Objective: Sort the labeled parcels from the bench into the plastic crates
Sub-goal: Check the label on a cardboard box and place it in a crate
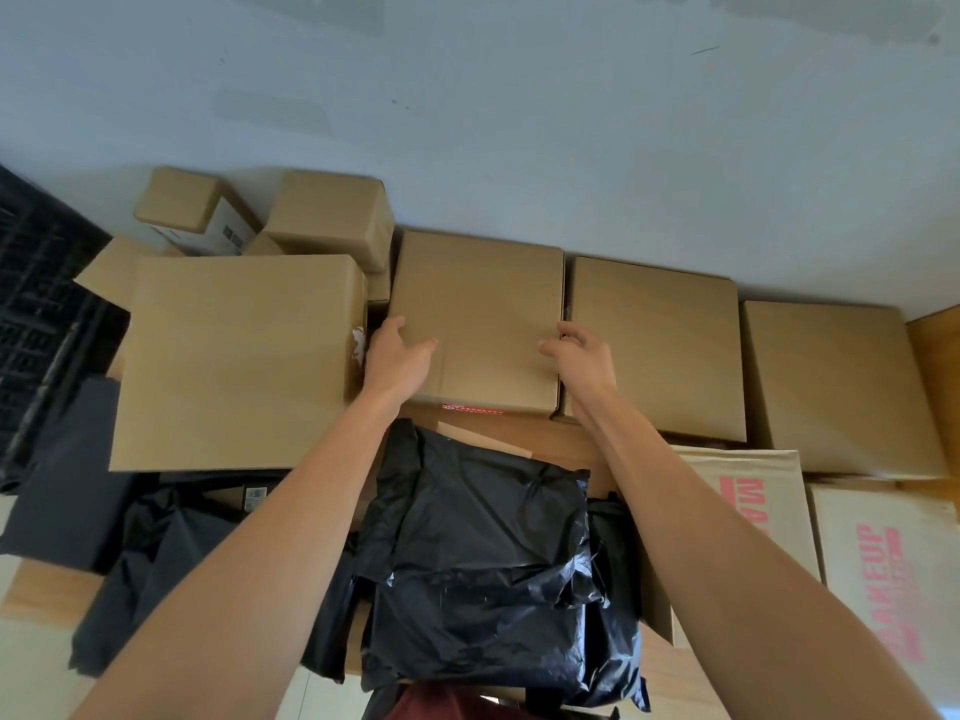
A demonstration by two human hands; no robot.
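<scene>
Wooden bench [930, 350] carries cardboard boxes [654, 345], black poly mailers [478, 553] and 2 pink-lettered cartons [883, 574].

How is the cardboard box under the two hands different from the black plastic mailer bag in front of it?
The cardboard box is tan, stiff and flat-sided; the black mailer bag is glossy, soft and wrinkled. The box lies at the back by the wall; the bag lies nearer the person, between the forearms. The left hand and right hand reach to the box's sides with spread fingers; neither touches the bag. Both are parcels on the bench.
</scene>
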